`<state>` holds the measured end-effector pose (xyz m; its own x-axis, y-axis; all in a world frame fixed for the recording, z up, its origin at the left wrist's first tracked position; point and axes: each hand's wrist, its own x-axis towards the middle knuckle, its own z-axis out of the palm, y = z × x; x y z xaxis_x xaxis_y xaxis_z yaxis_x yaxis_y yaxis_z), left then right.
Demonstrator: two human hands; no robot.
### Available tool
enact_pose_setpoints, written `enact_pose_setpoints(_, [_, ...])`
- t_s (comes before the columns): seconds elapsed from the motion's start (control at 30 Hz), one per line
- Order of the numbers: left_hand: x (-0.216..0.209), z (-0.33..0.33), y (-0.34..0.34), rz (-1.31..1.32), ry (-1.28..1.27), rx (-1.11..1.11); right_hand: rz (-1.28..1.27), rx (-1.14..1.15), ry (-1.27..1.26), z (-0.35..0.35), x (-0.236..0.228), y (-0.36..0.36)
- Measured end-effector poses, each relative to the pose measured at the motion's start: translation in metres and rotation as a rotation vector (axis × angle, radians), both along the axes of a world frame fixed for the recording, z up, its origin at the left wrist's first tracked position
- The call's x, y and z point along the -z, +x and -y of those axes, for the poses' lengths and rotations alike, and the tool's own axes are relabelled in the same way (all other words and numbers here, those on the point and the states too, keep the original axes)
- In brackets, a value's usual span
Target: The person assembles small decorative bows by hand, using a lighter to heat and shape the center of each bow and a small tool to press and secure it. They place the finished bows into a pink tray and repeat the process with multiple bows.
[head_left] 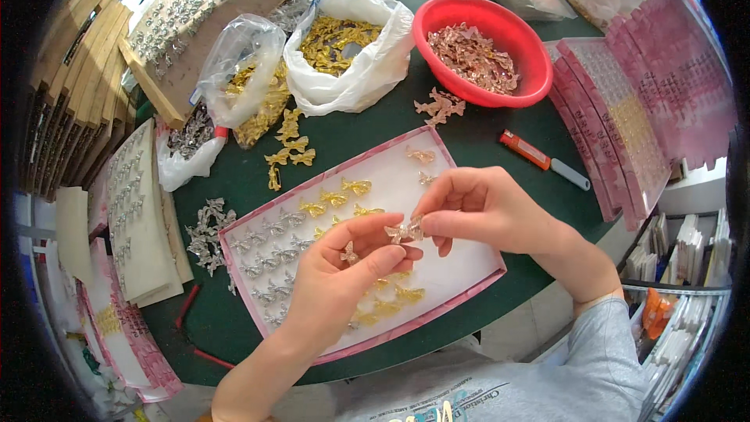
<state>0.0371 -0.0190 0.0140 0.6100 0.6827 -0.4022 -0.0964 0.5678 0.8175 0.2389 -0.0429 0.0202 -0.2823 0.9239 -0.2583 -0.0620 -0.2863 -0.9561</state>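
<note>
Fingertip grip from both sides: the left hand (332, 273) and right hand (500, 207) pinch one small rose-toned bow (402, 232) above the middle of a pink-edged white tray (461, 270). Tucked among the left hand's bent fingers sits a second bow (349, 254). So light a piece looks best held by its edges, the left steadying while the right makes small turns, with pressure gentle enough to spare the loops and the thumb kept off the tucked bow. Wrists would do well to ride clear of the gold bows (333, 198) at ten o'clock and silver bows (293, 217) toward nine. On the green tabletop (375, 125) beyond, toward one o'clock, loose rose bows (440, 107) lie beside a red bowl (488, 12) holding many more.
</note>
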Motion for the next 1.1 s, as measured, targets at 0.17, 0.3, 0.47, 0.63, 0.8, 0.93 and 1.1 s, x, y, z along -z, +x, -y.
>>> enact_pose_setpoints(0.17, [0.004,-0.001,0.001,-0.02,0.001,-0.053,-0.055,0.025,-0.045,-0.001,0.004,-0.001])
enact_pose_setpoints(0.3, [0.007,0.0,0.003,-0.007,-0.001,-0.081,-0.084,0.049,-0.053,0.001,0.007,-0.001])
enact_pose_setpoints(0.47, [0.011,-0.002,0.008,0.005,-0.007,-0.1,-0.102,0.091,-0.006,0.004,0.01,0.001])
enact_pose_setpoints(0.63, [0.011,-0.001,0.01,0.003,0.008,-0.122,-0.129,0.138,0.02,0.006,0.012,-0.001])
enact_pose_setpoints(0.8, [0.012,0.001,0.012,-0.001,0.025,-0.125,-0.128,0.132,0.027,0.007,0.013,0.001])
enact_pose_setpoints(0.93, [0.014,0.001,0.011,0.014,0.044,-0.118,-0.147,0.126,0.021,0.006,0.015,0.001])
enact_pose_setpoints(1.1, [0.014,0.002,0.011,0.017,0.043,-0.127,-0.168,0.148,0.016,0.007,0.016,0.001])
